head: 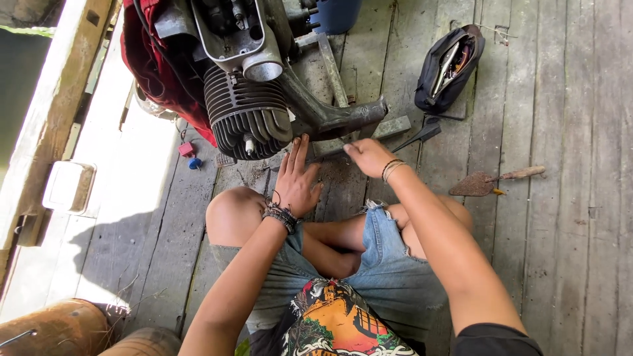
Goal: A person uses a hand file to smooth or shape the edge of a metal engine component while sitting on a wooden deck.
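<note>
Right hand was closed around the near end of a long dark hand tool, whose long axis ran from about 8 o'clock at the fist to 2 o'clock at its flat black tip, lying low over the planks just below the engine's exhaust pipe. Left hand lay open, fingers spread and pointing to 12 o'clock, fingertips touching the underside of the finned engine cylinder; it gripped nothing. Hands near each other but apart. At 1 o'clock from the tool, a black zip pouch sat open, with tools showing inside. At 3 o'clock, a rusty trowel with wooden handle lay flat, blade toward 9 o'clock. At 9 o'clock from the cylinder, a small red tag and blue bead hung by the red fairing. Surface: weathered grey wooden planks, sunlit; a pale timber beam ran along the left edge.
</note>
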